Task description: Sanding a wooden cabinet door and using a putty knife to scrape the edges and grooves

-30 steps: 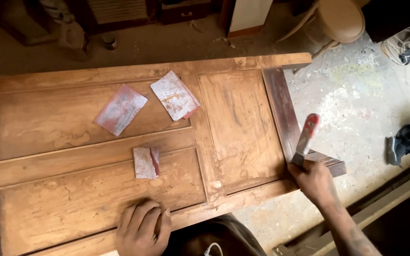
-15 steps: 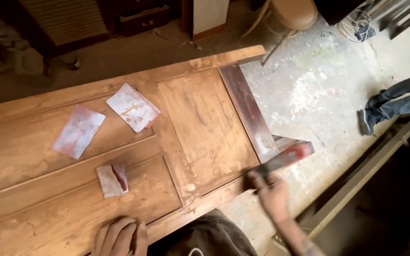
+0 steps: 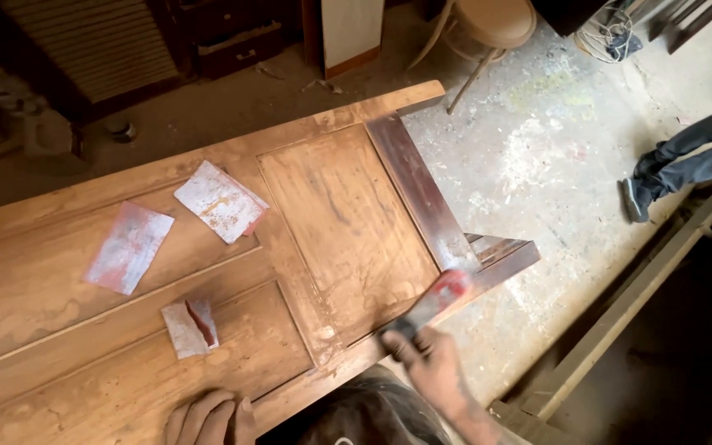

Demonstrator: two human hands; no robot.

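A large panelled wooden door (image 3: 335, 206) lies flat in front of me, mostly stripped to bare light wood, with a dark varnished rail (image 3: 418, 189) left at its right end. My right hand (image 3: 430, 367) grips a red-handled scraper (image 3: 438, 301), its tip resting on the lower end of that dark rail. My left hand (image 3: 208, 418) presses flat on the door's near edge, holding nothing. Three worn sheets of sandpaper lie on the door: one (image 3: 129, 245) at the left, one (image 3: 220, 200) in the middle, and a small folded one (image 3: 191, 327) nearer my left hand.
A round wooden stool (image 3: 488, 29) stands beyond the door's far corner on a paint-spattered concrete floor. Another person's legs (image 3: 686, 161) stretch in from the right. A long timber beam (image 3: 644, 305) lies on the floor at lower right. Dark furniture lines the back.
My right hand has swung the scraper from upright along the rail's right side down to its lower end, blurred with motion. The view has shifted rightward; my left hand stays planted.
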